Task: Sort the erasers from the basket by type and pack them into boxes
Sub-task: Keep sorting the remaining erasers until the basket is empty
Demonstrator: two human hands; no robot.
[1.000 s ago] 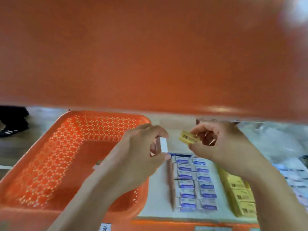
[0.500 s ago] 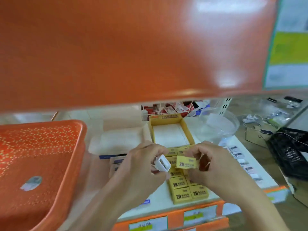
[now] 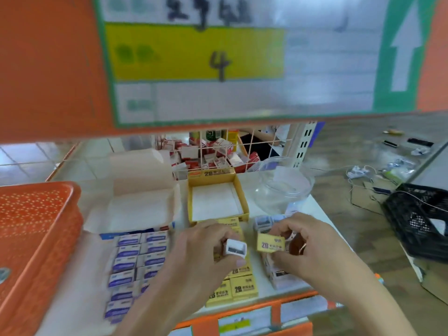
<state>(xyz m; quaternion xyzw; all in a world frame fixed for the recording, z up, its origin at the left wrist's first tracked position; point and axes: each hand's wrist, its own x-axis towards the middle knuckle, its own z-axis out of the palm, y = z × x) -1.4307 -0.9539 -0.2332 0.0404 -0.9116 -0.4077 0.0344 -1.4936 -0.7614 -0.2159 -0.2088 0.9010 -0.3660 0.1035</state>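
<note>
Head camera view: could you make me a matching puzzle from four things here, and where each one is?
Things:
1. yellow 2B eraser
2. white eraser
3. yellow box
4. orange basket

Places:
A. at the far left
B. pinched in the left hand
C. standing open, beyond the fingers
D. pinched in the right hand

Pairs: 1-D, 2-B, 3-C, 4-A

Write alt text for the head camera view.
The left hand grips a white eraser and the right hand pinches a yellow eraser. Below lie rows of blue erasers and yellow erasers; an orange basket sits at left.
</note>
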